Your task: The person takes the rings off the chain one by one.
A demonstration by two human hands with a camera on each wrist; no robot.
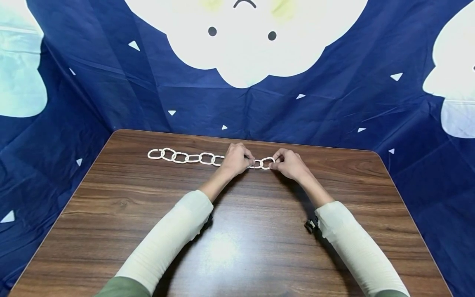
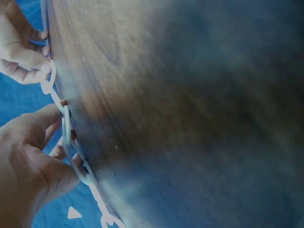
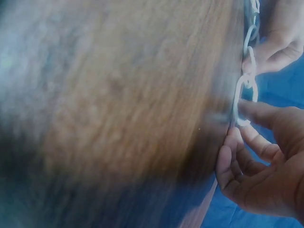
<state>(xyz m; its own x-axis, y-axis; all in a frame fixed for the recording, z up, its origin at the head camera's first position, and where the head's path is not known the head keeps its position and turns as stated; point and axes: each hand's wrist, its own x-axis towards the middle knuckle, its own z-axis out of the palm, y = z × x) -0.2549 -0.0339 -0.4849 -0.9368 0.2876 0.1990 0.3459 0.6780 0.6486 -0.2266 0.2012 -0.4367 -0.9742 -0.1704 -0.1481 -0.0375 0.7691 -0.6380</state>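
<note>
A chain of white oval plastic links [image 1: 179, 157] lies in a row along the far part of the wooden table. My left hand [image 1: 235, 159] covers part of the chain and pinches a link near its right end, thumb and fingers on either side. To its right, my right hand [image 1: 291, 164] pinches the last link [image 1: 267, 163] by its outer end. In the right wrist view, that end link [image 3: 245, 102] sits at the fingertips of my right hand [image 3: 270, 164], joined to the link before it. The left wrist view shows links [image 2: 66, 126] running past my left hand [image 2: 28, 156].
The wooden table [image 1: 111, 214] has its far edge just behind the chain. Blue cloth [image 1: 148, 95] with white clouds and triangles hangs behind and at both sides. A small black device [image 1: 311, 225] is at the right wrist, below the sleeve.
</note>
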